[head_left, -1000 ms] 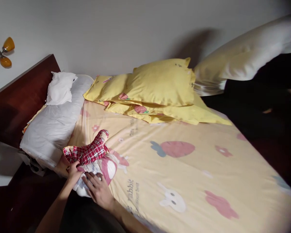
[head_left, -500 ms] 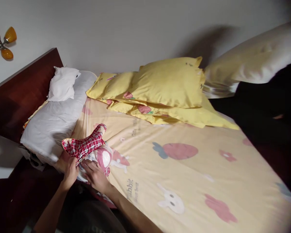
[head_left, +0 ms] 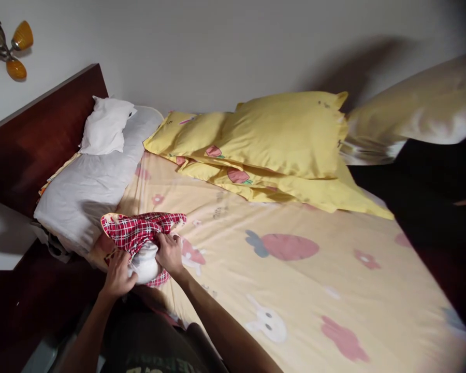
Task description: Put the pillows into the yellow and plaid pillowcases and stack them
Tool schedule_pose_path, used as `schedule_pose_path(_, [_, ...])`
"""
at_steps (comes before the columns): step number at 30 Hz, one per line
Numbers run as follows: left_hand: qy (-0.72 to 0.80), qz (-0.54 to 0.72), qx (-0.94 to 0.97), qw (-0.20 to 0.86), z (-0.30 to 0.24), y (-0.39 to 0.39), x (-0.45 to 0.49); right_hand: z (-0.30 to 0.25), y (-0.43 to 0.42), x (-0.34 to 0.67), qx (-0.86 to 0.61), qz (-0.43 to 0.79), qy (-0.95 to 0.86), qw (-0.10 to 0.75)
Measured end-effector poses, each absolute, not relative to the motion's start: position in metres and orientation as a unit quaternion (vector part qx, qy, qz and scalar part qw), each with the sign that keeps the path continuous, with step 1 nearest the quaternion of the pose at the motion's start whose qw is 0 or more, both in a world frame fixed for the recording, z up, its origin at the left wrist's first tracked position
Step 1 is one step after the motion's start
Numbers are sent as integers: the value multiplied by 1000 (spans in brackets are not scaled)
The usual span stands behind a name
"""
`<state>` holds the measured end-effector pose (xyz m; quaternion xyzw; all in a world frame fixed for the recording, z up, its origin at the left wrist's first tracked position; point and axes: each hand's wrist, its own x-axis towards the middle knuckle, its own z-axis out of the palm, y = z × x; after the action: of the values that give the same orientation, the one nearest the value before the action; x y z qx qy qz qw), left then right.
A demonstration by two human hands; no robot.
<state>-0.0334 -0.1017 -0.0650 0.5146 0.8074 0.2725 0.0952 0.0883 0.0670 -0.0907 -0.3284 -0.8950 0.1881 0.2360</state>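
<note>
A red plaid pillowcase [head_left: 137, 228] with a pale edge lies bunched near the bed's front left side. Part of a small white pillow [head_left: 145, 265] shows in its opening, and the rest is covered by the plaid cloth. My left hand [head_left: 118, 274] is closed on the case at the left of the opening, its thumb beside the white pillow. On the opposite side my right hand [head_left: 170, 253] pinches the case, fingers curled over the cloth. A piece of plaid fabric [head_left: 159, 280] shows below the white pillow.
Beneath lies a peach sheet [head_left: 295, 290] printed with carrots and rabbits. A long grey pillow [head_left: 89, 186] and a small white pillow [head_left: 106, 124] rest by the dark headboard [head_left: 42, 124]. Yellow pillows [head_left: 279, 134] line the wall. A person's light-coloured trouser leg [head_left: 411, 109] is at right.
My right hand has moved up and right, onto the case. The plaid cloth is spread wider, and the white pillow shows where a pink-and-white patterned patch was.
</note>
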Motion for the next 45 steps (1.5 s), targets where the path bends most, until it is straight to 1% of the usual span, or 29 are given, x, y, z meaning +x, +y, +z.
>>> schedule_pose_path(2, [817,239,516,97,-57,-99,-32,-86,71,95,-316,192,-898,241])
schedule_pose_path(5, [854,209,473,59,-57,-100,-31,-80,76,123,-274,221,-898,265])
schedule_pose_path(8, [865,211,454,28,-70,-112,-24,-85,76,161,-310,330,-831,323])
schedule_pose_path(10, [863,220,455,5,-82,-127,-15,-94,73,181,-344,394,-785,331])
schedule_pose_path(12, [846,240,477,-14,-93,-144,-6,-100,68,188,-320,422,-791,306])
schedule_pose_path(14, [823,261,504,-12,-101,-157,-4,-100,64,182,-251,435,-824,263])
schedule_pose_path(16, [819,270,506,8,-101,-164,-11,-96,64,166,-202,440,-850,207])
schedule_pose_path(19, [830,270,483,73,-88,-165,-37,-86,75,138,-201,432,-867,145])
schedule_pose_path(22, [817,269,484,160,-71,-161,-64,-82,88,115,-209,428,-869,132])
schedule_pose_path(23, [818,273,479,165,-69,-158,-70,-82,90,110,-208,430,-869,130])
schedule_pose_path(25, [830,291,456,137,-69,-150,-75,-83,87,103,-212,434,-866,130])
schedule_pose_path(27, [846,311,423,93,-74,-140,-69,-83,76,103,-237,436,-856,146])
schedule_pose_path(31, [862,353,364,17,-75,-119,-42,-71,44,127,-309,425,-826,206])
schedule_pose_path(33, [862,368,349,-9,-64,-111,-31,-58,33,144,-343,406,-808,253])
schedule_pose_path(35, [863,374,340,-24,-48,-102,-27,-47,29,157,-384,360,-790,315])
schedule_pose_path(37, [867,353,350,7,-34,-89,-29,-44,32,164,-430,300,-773,358])
schedule_pose_path(38, [866,337,366,40,-30,-82,-31,-47,36,165,-453,278,-767,359])
schedule_pose_path(41, [831,300,443,152,-29,-66,-34,-71,53,168,-515,261,-760,299])
schedule_pose_path(43, [789,299,498,199,-34,-65,-32,-89,64,176,-534,261,-759,264])
schedule_pose_path(45, [745,298,554,220,-42,-72,-31,-99,71,188,-528,257,-768,255])
